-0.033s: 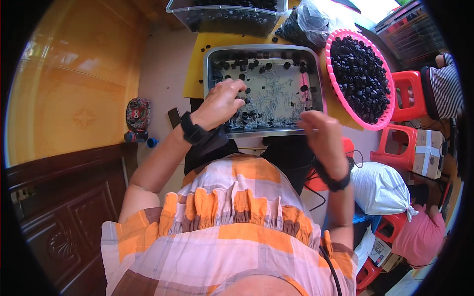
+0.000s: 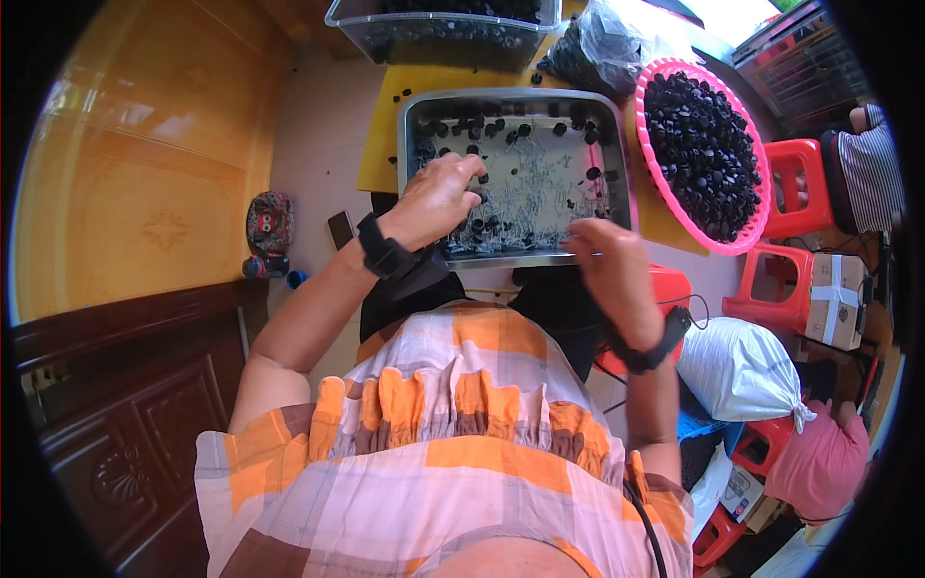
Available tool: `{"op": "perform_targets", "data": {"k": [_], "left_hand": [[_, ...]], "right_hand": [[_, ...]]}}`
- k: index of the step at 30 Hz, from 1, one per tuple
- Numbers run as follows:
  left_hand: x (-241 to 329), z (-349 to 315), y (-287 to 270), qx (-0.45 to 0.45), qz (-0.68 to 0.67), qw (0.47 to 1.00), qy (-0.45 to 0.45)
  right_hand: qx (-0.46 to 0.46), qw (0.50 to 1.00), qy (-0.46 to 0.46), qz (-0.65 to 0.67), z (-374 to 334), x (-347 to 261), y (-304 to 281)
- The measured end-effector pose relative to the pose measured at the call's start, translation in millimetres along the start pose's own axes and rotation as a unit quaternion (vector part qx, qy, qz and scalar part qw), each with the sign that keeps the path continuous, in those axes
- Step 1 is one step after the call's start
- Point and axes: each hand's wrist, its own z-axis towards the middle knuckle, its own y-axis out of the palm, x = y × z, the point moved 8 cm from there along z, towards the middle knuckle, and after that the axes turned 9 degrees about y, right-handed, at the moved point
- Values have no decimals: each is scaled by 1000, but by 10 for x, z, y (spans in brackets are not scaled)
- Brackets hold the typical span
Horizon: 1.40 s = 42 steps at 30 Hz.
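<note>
A shallow metal tray lies in front of me. Small round black caps are scattered in it, thickest along its far edge, among many thin, clear or silvery pieces. Over the tray's left part, my left hand has its fingers curled, thumb below the index finger; anything between them is too small to name. My right hand, smeared by motion, is above the tray's near right corner. Its fingertips are bunched together, and what they hold cannot be made out.
Right of the tray stands a pink basket heaped with black caps. Beyond it are a clear plastic bin and a clear bag. Red stools, a white sack and two other people are at right; a phone is at left.
My right hand has moved a little to the left along the tray's near edge. My left hand has shifted very slightly right; the tray and basket have stayed put.
</note>
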Motion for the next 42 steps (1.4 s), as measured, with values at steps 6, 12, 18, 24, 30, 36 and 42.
{"op": "perform_targets", "data": {"k": [6, 12, 18, 24, 30, 36, 42], "left_hand": [[-111, 203, 199, -64, 155, 985, -43], [-131, 253, 271, -65, 181, 980, -45], [-125, 222, 182, -20, 97, 995, -26], [55, 43, 242, -43, -428, 896, -113], [118, -186, 316, 18, -503, 858, -101], [100, -254, 406, 71, -552, 824, -107], [68, -295, 408, 117, -532, 827, -139]], "right_hand": [[18, 992, 20, -123, 269, -237, 579], [14, 984, 24, -175, 426, -91, 895], [38, 997, 49, -41, 333, 18, 734], [-11, 863, 177, 473, 274, 212, 603], [-51, 798, 178, 573, 215, 76, 667], [-55, 816, 150, 555, 171, -47, 707], [50, 932, 29, 357, 145, -145, 569]]}}
